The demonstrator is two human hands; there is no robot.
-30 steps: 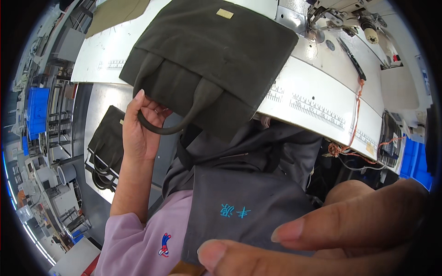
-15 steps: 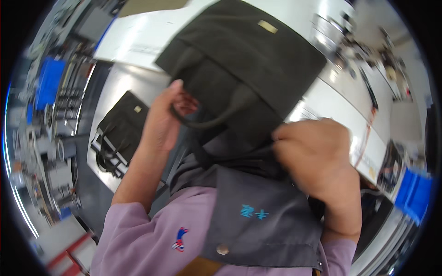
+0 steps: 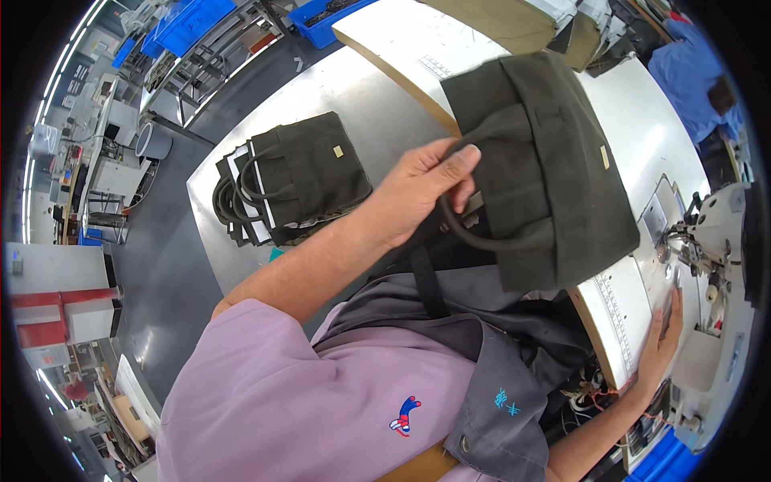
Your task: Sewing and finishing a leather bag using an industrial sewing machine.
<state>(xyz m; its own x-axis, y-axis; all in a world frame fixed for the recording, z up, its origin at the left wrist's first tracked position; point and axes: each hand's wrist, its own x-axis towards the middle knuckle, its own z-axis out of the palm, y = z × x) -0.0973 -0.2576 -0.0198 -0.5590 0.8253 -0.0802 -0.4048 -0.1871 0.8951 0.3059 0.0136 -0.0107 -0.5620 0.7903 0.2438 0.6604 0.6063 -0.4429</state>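
Left hand (image 3: 438, 181) pinches the dark bag (image 3: 562, 153) by its handle (image 3: 482, 238), thumb on top; probably so the body hangs free. Bag's over the white table's (image 3: 385, 32) near edge; can't tell if it touches. Right hand (image 3: 662, 337) is on the table by the sewing machine (image 3: 711, 257); can't tell if it grips anything. Stacked bags (image 3: 313, 173) on the metal table (image 3: 241, 157), handles one way, likely for tidy piling. Vs 0.5 s ago: right hand's off the bag's side, view's swung left.
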